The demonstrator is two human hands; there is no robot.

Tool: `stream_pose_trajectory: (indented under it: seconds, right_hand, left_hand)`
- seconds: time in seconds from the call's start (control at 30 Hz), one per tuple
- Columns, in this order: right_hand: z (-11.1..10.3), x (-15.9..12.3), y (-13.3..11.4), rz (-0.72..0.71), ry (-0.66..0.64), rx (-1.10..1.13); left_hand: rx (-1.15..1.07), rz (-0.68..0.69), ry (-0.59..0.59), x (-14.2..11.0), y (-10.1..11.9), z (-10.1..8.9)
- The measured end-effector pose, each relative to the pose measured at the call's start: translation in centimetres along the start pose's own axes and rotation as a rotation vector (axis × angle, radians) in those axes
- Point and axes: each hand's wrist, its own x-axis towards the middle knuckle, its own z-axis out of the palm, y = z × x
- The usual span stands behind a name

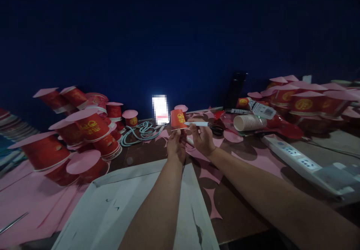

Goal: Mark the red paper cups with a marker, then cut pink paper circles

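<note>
Out in front of me, my left hand [177, 147] holds a red paper cup [177, 119] with gold print, bottom side up, fingers at its white rim. My right hand [203, 139] grips a white pen-shaped tube [200, 124]; its tip points left and is at the cup's side, though I cannot tell if they touch. Just behind the cup is a pink paper disc [181, 108]. A pair of black-handled scissors [217, 129] lies to the right of my right hand.
Stacked red cups topped with pink discs [92, 124] stand at left, with more such cups [303, 102] at far right. A pale cable [135, 133] coils beside a bright phone screen [160, 109]. A power strip [298, 156], nested cups [249, 123] and cut pink paper [261, 158] lie rightward.
</note>
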Motion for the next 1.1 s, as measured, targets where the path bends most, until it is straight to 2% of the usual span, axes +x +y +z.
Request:
stream_pose_trajectory:
  seconds: [0.2, 0.73, 1.1]
  right_hand:
    - [0.14, -0.29, -0.28, -0.056, -0.044, -0.042]
    - [0.36, -0.38, 0.24, -0.079, -0.044, -0.105]
    - [0.31, -0.24, 0.19, -0.124, -0.030, -0.142]
  left_hand:
    - [-0.003, 0.012, -0.013, -0.05, -0.15, 0.02]
    - [0.010, 0.023, 0.013, -0.37, -0.18, 0.40]
    - [0.030, 0.042, -0.023, -0.13, -0.34, 0.13]
